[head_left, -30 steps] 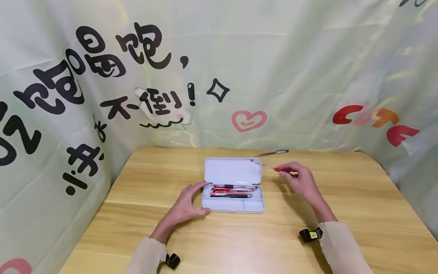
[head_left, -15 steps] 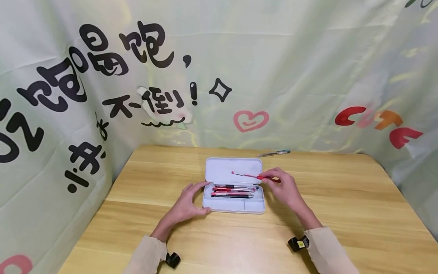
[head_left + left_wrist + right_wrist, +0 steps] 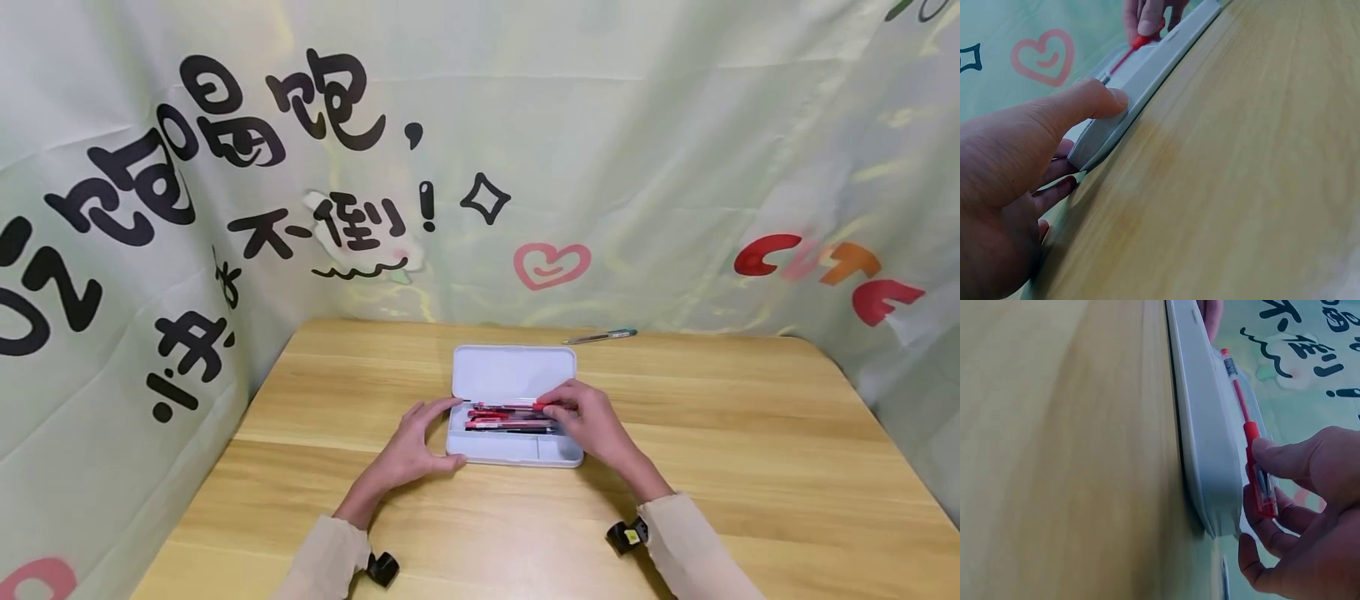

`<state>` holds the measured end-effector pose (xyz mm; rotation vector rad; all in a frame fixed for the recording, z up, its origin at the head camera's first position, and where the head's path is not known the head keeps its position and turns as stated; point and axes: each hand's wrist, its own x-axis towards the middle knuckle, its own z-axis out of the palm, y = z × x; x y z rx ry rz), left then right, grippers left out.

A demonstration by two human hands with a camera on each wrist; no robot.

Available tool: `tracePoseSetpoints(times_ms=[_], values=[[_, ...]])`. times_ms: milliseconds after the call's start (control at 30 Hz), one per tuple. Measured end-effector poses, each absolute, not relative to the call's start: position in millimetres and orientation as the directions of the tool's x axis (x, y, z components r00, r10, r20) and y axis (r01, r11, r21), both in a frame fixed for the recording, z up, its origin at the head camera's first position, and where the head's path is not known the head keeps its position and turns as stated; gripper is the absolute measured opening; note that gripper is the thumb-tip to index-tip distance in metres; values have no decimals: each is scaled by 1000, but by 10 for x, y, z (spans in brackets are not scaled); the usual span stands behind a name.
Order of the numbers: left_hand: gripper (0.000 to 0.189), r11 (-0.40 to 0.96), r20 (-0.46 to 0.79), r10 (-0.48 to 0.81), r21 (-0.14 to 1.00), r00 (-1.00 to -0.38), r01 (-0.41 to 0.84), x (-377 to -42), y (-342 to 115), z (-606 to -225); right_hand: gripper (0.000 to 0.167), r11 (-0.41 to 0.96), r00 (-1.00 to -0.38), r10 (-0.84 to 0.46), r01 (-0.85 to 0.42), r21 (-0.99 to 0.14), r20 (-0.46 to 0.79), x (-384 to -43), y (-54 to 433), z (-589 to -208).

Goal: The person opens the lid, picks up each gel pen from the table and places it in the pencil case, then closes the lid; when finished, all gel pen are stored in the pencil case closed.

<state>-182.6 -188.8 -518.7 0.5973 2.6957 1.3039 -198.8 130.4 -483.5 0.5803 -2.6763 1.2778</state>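
Note:
A white pencil case [image 3: 491, 450] lies on the table with its lid [image 3: 513, 369] tipped back. Several red and black pens [image 3: 504, 424] lie side by side in its long rear compartment. My left hand [image 3: 408, 446] holds the case by its left end, thumb on the front wall [image 3: 1109, 101], fingers at the back. Between thumb and fingers, my right hand [image 3: 592, 423] pinches a red pen [image 3: 1252, 432] over the right part of that compartment. The pen's slim end points left. Whether it touches the other pens cannot be told.
A pen with a blue-green end [image 3: 600, 337] lies behind the case, near the back edge of the wooden table [image 3: 750, 433]. A printed cloth [image 3: 660, 167] hangs behind the table. Each wrist carries a small black camera [image 3: 626, 536].
My right hand has carried the red pen left and down, from behind and right of the case to over its rear compartment. The left hand stays at the case's left end.

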Motion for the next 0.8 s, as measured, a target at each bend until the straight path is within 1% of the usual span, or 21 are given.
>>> tracePoseSetpoints(times_ms=[233,533,800], values=[[87,562,109,381,761,-918,323,-1826,-1892,-5185,14,621,-927,-302,-369,-692,224,-1994,1185,-4835],[88,568,97,371,763,-924,308,-1832,-1882,-5183,15,644,-912,-318,-407,-647,258,-2006,1158,-4843],[88,566,95,380,763,-920,313,-1835,-1884,-5184,19,637,-927,-292,-372,-675,236,-2000,1209,-4810]])
